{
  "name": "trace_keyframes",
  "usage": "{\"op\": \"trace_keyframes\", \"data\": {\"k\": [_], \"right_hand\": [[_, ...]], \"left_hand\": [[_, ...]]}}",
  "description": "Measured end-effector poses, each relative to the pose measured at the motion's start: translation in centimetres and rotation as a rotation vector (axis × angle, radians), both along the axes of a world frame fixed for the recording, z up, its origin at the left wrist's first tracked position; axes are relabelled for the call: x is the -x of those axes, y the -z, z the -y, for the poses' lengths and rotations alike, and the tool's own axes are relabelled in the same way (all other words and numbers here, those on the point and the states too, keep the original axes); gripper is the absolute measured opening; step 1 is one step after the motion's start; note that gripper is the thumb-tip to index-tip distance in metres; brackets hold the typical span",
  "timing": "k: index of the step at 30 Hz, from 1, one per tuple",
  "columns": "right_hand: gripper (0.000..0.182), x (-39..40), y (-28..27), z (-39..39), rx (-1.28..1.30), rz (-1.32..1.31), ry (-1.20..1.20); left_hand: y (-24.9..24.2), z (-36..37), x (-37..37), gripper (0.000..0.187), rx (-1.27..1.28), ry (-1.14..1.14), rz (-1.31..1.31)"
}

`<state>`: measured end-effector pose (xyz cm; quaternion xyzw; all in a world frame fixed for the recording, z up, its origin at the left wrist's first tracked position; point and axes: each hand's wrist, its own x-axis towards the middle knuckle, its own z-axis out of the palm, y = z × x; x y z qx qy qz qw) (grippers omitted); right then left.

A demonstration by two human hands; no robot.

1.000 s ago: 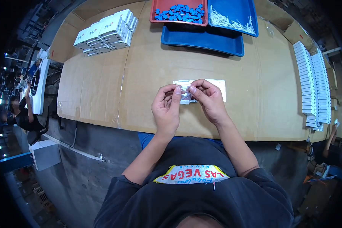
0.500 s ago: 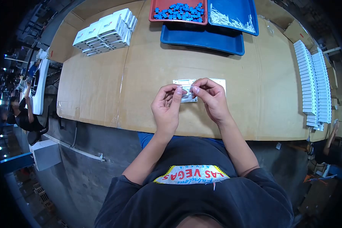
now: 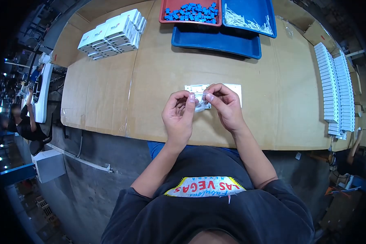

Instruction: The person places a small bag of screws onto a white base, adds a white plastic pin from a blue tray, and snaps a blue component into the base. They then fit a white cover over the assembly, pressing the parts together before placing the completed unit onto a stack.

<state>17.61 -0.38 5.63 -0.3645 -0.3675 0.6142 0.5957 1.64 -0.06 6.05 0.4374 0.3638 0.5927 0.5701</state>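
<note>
Both hands meet over the middle of the cardboard-covered table, pinching a small clear plastic bag by its top edge. My left hand holds the bag's left side between thumb and fingers. On the right side, my right hand grips it the same way. Something white shows through or behind the plastic, too blurred to make out. Beneath the hands lies a white plate-like part, partly hidden. A flat white piece lies on the table beside it, half covered by my right hand.
A red tray of blue parts, a blue tray of white sticks and another blue tray stand at the back. White boxes are stacked back left, more white stacks at right. A person sits far left.
The clear bag now hangs lower and bulges more between my fingers, over the white part. Both hands have barely shifted and keep their pinch.
</note>
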Motion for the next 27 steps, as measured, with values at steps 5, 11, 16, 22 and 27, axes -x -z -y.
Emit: {"op": "trace_keyframes", "data": {"k": [5, 11, 16, 22, 27], "right_hand": [[0.012, 0.37, 0.22, 0.01, -0.009, -0.029, -0.010], [0.011, 0.20, 0.44, -0.02, -0.028, 0.008, -0.020], [0.010, -0.17, 0.23, 0.06, -0.046, 0.045, -0.016], [0.009, -0.20, 0.40, 0.02, -0.091, 0.065, -0.012], [0.009, -0.17, 0.31, 0.05, -0.108, 0.103, -0.006]], "left_hand": [[0.38, 0.19, 0.00, 0.016, -0.039, -0.026, -0.045], [0.01, -0.14, 0.10, 0.018, -0.030, 0.043, -0.065], [0.54, -0.42, 0.19, 0.016, -0.036, 0.112, -0.056], [0.48, -0.43, 0.17, 0.015, -0.048, 0.111, -0.062], [0.38, -0.36, 0.29, 0.013, -0.088, 0.129, -0.107]]}}
